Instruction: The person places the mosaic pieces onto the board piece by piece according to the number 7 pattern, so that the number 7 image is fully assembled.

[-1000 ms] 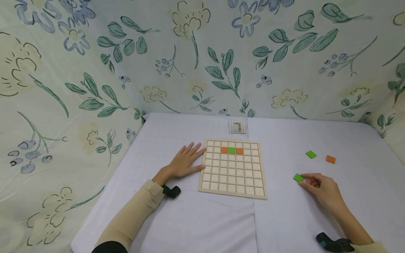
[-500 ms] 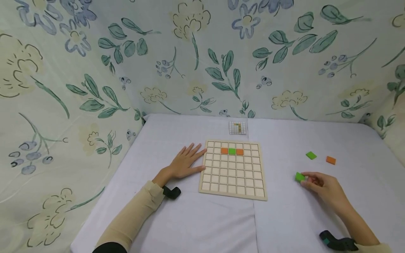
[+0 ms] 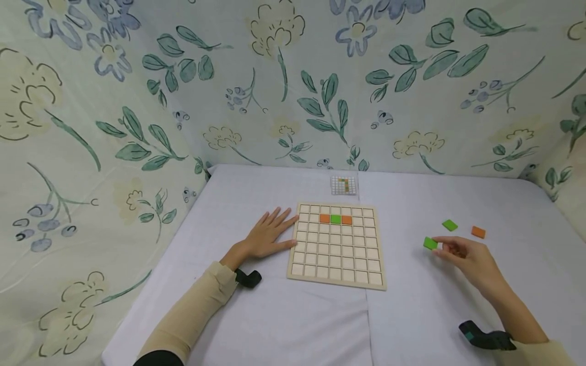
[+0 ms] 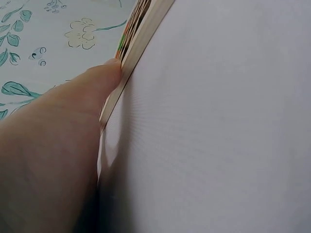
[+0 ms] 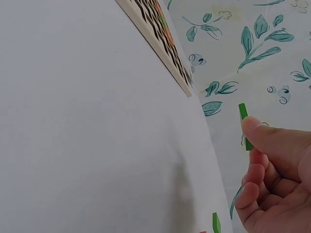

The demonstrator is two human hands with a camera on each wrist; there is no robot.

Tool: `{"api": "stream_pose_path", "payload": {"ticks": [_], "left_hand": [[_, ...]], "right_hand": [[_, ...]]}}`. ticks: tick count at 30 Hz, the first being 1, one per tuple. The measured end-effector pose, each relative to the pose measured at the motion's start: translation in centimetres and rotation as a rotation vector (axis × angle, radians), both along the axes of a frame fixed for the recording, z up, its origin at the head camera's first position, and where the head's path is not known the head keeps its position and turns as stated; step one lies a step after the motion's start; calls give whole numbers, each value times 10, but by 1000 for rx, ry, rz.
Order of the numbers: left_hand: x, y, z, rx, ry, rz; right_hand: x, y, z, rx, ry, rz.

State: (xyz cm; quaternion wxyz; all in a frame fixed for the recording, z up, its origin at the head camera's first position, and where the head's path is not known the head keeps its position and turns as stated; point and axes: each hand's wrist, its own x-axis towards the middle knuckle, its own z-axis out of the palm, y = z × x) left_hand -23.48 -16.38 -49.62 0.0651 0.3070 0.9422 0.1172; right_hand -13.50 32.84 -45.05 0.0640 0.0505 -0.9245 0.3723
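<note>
While the spread left hand (image 3: 265, 236) touches the grid board (image 3: 335, 261) from its left, the right hand (image 3: 471, 262) pinches a green tile (image 3: 430, 243) right of it; a loose green tile (image 3: 450, 225) and an orange tile (image 3: 478, 232) lie farther right.

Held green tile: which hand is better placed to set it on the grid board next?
Right, most likely: the right hand pinches the green tile, off the right side of the grid board. The left hand touches the board's left edge, holding no tile, so it seems better suited to steadying.
</note>
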Motion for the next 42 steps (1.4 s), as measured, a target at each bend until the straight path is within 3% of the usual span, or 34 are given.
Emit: {"api": "stream_pose_path", "payload": {"ticks": [17,24,42], "left_hand": [[-1,-2,-3,-4,8,0],[-1,-3,-4,2,19,-3],[-1,-1,0,-8,10,1]], "right_hand": [[-23,-33,16,-25,54,40],[-34,-51,23,-51,66,117],[-59,-93,23,-146,-41,222]]}}
